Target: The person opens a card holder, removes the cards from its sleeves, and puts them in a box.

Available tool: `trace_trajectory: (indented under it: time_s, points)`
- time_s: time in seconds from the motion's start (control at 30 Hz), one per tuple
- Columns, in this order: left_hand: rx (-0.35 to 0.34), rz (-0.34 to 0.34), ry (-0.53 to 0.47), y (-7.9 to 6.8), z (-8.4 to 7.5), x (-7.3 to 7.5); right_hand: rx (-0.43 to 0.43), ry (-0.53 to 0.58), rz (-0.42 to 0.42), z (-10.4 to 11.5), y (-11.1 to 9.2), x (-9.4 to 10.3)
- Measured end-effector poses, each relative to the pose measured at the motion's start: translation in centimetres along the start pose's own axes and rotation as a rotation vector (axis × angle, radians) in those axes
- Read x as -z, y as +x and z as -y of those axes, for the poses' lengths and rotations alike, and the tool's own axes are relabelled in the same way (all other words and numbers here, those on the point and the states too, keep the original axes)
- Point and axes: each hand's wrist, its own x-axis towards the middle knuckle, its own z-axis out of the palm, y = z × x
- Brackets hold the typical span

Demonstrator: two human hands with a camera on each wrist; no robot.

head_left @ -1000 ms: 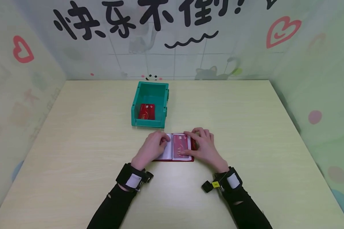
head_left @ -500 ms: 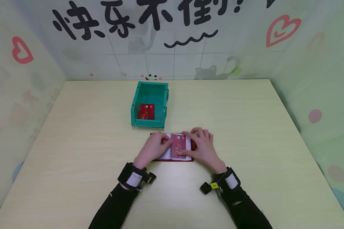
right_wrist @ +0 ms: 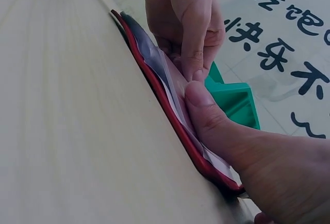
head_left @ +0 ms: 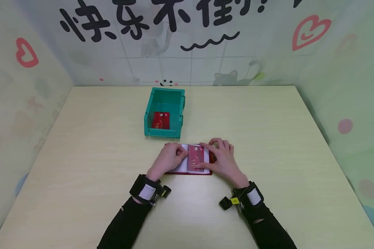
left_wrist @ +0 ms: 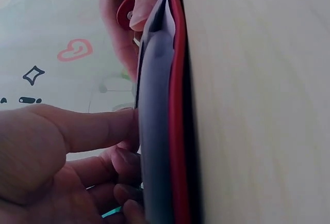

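Note:
A red card holder (head_left: pixel 179 173) lies open on the table, showing white pages and clear sleeves. On its right-hand page is a red VIP card (head_left: pixel 195 157), seemingly beneath clear film. At the card's left edge, my left hand (head_left: pixel 169 157) pinches with thumb and forefinger. My right hand (head_left: pixel 222 160) grips the holder's right side, its thumb (right_wrist: pixel 198 94) pressing on the card's lower part and its forefinger reaching the top edge. From the left wrist, the red cover edge (left_wrist: pixel 178 105) and the sleeve appear side-on; the left fingertips are partly hidden there.
A teal bin (head_left: pixel 178 119) stands just beyond the holder, with more red VIP cards (head_left: pixel 161 120) inside at its near end. Printed cloth walls close off the back and both sides of the pale table (head_left: pixel 255 117).
The VIP card has slid slightly left on the page. My left hand has come a little right, to the card's edge. The right hand stays almost in place.

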Motion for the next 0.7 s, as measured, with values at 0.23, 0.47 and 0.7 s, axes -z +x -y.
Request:
trace_trajectory:
  time_s: [0.23,0.47,0.7]
  points:
    - [-0.006,0.004,-0.008,-0.08,-0.22,0.02,0.0,-0.003,-0.013,-0.06,-0.12,0.01]
    - [-0.004,0.016,-0.027,-0.13,-0.32,-0.14,-0.007,-0.017,-0.036,-0.08,-0.18,-0.34]
    - [-0.006,0.018,-0.008,0.05,-0.15,-0.05,0.009,-0.015,-0.022,-0.18,-0.06,-0.34]
